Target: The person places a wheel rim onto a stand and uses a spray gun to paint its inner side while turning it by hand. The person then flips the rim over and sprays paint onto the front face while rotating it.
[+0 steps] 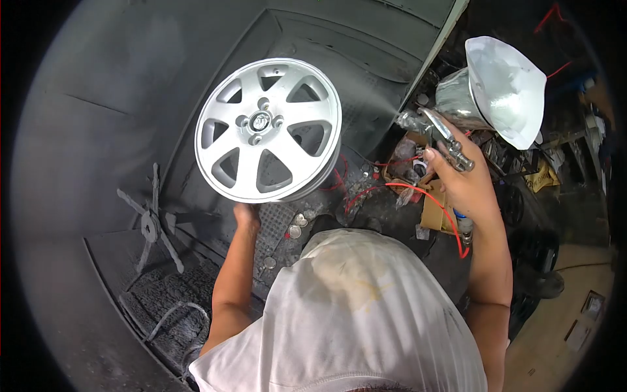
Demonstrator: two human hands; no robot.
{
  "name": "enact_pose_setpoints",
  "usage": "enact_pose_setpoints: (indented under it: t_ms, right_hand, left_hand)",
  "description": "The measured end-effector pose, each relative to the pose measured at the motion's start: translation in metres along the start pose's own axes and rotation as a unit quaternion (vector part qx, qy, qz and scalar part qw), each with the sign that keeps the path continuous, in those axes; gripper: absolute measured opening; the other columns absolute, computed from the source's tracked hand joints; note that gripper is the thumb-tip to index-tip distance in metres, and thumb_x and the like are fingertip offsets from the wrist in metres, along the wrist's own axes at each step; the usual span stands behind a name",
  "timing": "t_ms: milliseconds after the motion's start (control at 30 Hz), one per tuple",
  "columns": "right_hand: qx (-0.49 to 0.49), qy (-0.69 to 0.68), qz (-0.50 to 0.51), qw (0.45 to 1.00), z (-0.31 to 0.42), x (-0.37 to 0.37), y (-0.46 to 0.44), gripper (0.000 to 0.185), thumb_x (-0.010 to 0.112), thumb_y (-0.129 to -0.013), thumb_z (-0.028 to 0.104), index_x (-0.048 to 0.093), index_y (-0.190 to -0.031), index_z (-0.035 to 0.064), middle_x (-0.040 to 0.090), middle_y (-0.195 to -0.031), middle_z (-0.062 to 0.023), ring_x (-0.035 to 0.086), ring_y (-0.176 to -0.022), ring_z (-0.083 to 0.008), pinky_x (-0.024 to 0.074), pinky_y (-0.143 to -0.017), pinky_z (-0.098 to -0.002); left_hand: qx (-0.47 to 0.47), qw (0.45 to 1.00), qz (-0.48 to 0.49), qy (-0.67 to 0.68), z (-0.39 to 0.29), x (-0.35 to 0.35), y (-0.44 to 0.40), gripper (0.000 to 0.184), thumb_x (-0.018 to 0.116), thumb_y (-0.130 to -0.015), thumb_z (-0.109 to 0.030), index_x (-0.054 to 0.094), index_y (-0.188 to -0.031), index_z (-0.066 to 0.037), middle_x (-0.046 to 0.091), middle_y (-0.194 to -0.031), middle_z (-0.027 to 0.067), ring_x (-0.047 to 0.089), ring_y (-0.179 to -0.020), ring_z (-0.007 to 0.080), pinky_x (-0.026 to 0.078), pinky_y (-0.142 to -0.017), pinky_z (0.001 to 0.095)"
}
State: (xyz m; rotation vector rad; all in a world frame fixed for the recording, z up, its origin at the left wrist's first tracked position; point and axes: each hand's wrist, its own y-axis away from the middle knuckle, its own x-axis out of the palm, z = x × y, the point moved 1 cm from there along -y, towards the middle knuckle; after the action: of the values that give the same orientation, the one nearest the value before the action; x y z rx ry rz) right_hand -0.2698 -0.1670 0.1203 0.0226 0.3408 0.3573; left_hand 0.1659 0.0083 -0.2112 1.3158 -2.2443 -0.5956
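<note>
A silver-white alloy wheel (247,160), with several broad spokes and a round centre cap, is tilted with its face toward me. At its lower edge, my left hand (245,214) grips it from below; the fingers are hidden behind the rim. My right hand (465,176) is wrapped around a metal spray gun (444,138), off to the right of the wheel. The gun's nozzle points left, and a faint pale mist shows near it. Just beyond the gun is a cloudy cup (454,98) with a wide white collar (513,91); I cannot tell how they join.
Dark grey sheeted walls (124,98) surround the left and back. A star-shaped stand (151,227) is at the left. An orange-red hose (431,194) curves beneath my right arm. Cardboard boxes (439,210) and clutter lie at the right; several small round lids (295,231) lie on the floor.
</note>
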Motion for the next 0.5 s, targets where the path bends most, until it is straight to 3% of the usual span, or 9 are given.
enact_pose_setpoints:
  t_ms: [100,200,267,333,367,433,500]
  right_hand:
    - [0.062,-0.015,0.054,0.997,0.009,0.001,0.009,0.051,0.065,-0.096,0.009,0.055,-0.147,0.0084,0.061,-0.088,0.0017,0.055,-0.074,-0.0067,0.0492,-0.070,-0.0247]
    - [0.024,-0.042,0.102,0.994,0.004,0.005,0.019,0.053,0.066,-0.096,0.010,0.055,-0.147,0.0088,0.062,-0.087,0.0025,0.055,-0.073,-0.0057,0.0491,-0.068,-0.0237]
    - [0.018,-0.038,0.117,0.992,0.009,0.008,0.022,0.054,0.067,-0.095,0.012,0.054,-0.148,0.0092,0.063,-0.088,0.0027,0.055,-0.073,-0.0052,0.0489,-0.068,-0.0229]
    - [0.090,-0.074,0.170,0.979,0.025,0.011,0.024,0.062,0.069,-0.094,0.021,0.050,-0.147,-0.0028,0.063,-0.089,-0.0034,0.059,-0.075,-0.0097,0.0495,-0.067,-0.0235]
    - [0.088,-0.077,0.175,0.978,0.022,0.012,0.023,0.051,0.067,-0.096,0.014,0.056,-0.146,0.0077,0.065,-0.094,0.0021,0.056,-0.076,-0.0055,0.0503,-0.072,-0.0242]
    - [0.048,-0.060,0.148,0.986,0.009,0.018,0.018,0.051,0.067,-0.096,0.014,0.057,-0.145,0.0070,0.067,-0.100,-0.0005,0.059,-0.083,-0.0075,0.0512,-0.078,-0.0258]
    - [0.007,-0.042,0.122,0.992,0.000,0.023,0.017,0.050,0.067,-0.096,0.014,0.057,-0.144,0.0062,0.069,-0.106,-0.0031,0.062,-0.090,-0.0094,0.0521,-0.084,-0.0275]
  left_hand:
    - [0.065,0.996,-0.015,0.056,-0.017,0.001,-0.010,0.039,0.049,-0.106,-0.029,0.055,-0.134,-0.002,0.065,-0.125,0.0102,0.064,-0.113,0.0280,0.051,-0.097,0.0450]
    - [0.077,0.990,-0.037,0.114,-0.015,0.001,-0.006,0.039,0.046,-0.106,-0.031,0.057,-0.132,-0.003,0.065,-0.125,0.0097,0.064,-0.114,0.0280,0.051,-0.098,0.0433]
    - [0.023,0.984,-0.007,0.178,0.009,0.016,0.012,0.036,0.046,-0.106,-0.034,0.059,-0.126,-0.006,0.065,-0.125,0.0072,0.065,-0.111,0.0284,0.052,-0.094,0.0425]
    - [-0.058,0.987,0.026,0.147,0.044,0.025,0.028,0.040,0.046,-0.107,-0.039,0.059,-0.129,-0.009,0.064,-0.127,0.0059,0.061,-0.119,0.0277,0.049,-0.100,0.0430]
    - [-0.067,0.985,0.032,0.153,0.064,0.035,0.041,0.045,0.045,-0.107,-0.043,0.055,-0.136,-0.010,0.061,-0.132,0.0069,0.057,-0.125,0.0287,0.045,-0.105,0.0448]
    - [-0.075,0.983,0.038,0.162,0.095,0.054,0.072,0.052,0.044,-0.107,-0.047,0.051,-0.143,-0.011,0.058,-0.138,0.0078,0.054,-0.130,0.0297,0.041,-0.110,0.0466]
    - [-0.131,0.973,0.049,0.183,0.104,0.067,0.100,0.065,0.036,-0.106,-0.055,0.041,-0.150,-0.008,0.050,-0.150,0.0132,0.049,-0.137,0.0370,0.041,-0.113,0.0514]
